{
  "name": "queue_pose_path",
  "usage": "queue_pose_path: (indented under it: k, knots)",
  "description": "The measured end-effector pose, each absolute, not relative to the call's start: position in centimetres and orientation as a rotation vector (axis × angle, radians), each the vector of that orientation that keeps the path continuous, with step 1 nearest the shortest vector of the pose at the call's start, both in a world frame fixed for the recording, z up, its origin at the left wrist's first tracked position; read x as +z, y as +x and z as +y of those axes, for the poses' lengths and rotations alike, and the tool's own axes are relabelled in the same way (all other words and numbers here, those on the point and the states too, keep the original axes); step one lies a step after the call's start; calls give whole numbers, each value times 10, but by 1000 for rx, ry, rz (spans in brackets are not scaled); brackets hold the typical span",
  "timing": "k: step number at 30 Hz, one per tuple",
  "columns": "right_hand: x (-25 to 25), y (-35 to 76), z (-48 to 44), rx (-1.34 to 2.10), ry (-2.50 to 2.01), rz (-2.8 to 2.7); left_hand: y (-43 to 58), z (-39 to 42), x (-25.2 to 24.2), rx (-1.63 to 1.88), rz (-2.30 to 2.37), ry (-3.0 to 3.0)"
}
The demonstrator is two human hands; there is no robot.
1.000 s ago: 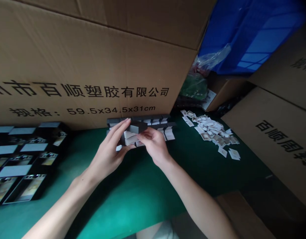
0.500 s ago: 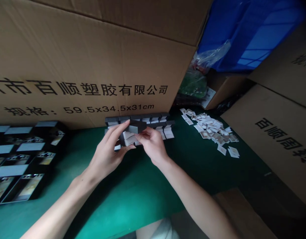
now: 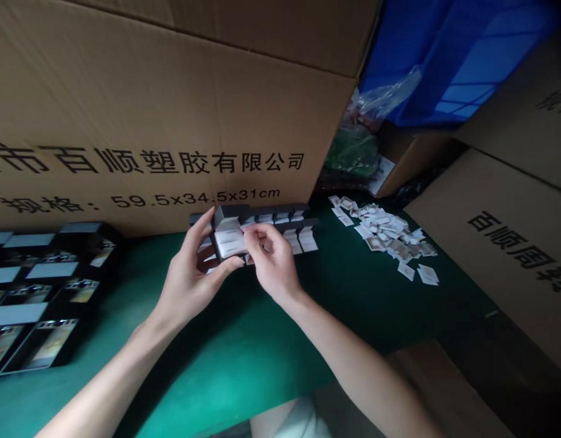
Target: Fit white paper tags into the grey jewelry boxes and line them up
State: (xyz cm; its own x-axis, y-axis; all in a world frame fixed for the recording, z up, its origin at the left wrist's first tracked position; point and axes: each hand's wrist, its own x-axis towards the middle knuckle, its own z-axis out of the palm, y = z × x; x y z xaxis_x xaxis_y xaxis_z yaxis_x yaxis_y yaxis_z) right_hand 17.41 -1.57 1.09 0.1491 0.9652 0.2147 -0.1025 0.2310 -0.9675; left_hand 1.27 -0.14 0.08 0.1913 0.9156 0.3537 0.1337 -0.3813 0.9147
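A small dark jewelry box (image 3: pixel 230 214) with a white lining (image 3: pixel 230 243) is held up with its lid raised, its inside facing me. My left hand (image 3: pixel 191 264) grips it from the left side, thumb at the lower front edge and fingers behind. On its right side my right hand (image 3: pixel 274 258) is closed, thumb and fingertips pinched at the edge of the white lining. Whether something small is between those fingertips I cannot tell. Behind and to the right stand rows of similar open boxes (image 3: pixel 309 238), partly covered by my hands.
Right of the boxes a pile of small white cards or packets (image 3: pixel 383 231) is spread on the green table (image 3: pixel 207 377). Larger black boxes (image 3: pixel 38 347) stand at the left. A big cardboard carton (image 3: pixel 171 91) blocks the back; another carton (image 3: pixel 504 243) and a blue crate (image 3: pixel 445 67) are right.
The box has tipped back; its lid, earlier angled toward me over the opening, now stands raised and shows more white lining. My right hand has shifted slightly left along the box's edge.
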Motion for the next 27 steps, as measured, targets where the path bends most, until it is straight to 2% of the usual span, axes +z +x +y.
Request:
queue_pose_path:
  k: [9,19,23,27]
  knots:
    - [17,187,-18,770,-923,-1462,11,0,11,1314,1032,1533]
    - [18,188,-16,645,-910,-1544,15,-1,14,1356,1068,1536]
    - [18,188,-16,694,-926,-1529,15,-2,13,1345,1005,1530]
    - [16,186,-13,945,-982,-1270,13,-3,14,1285,934,1522]
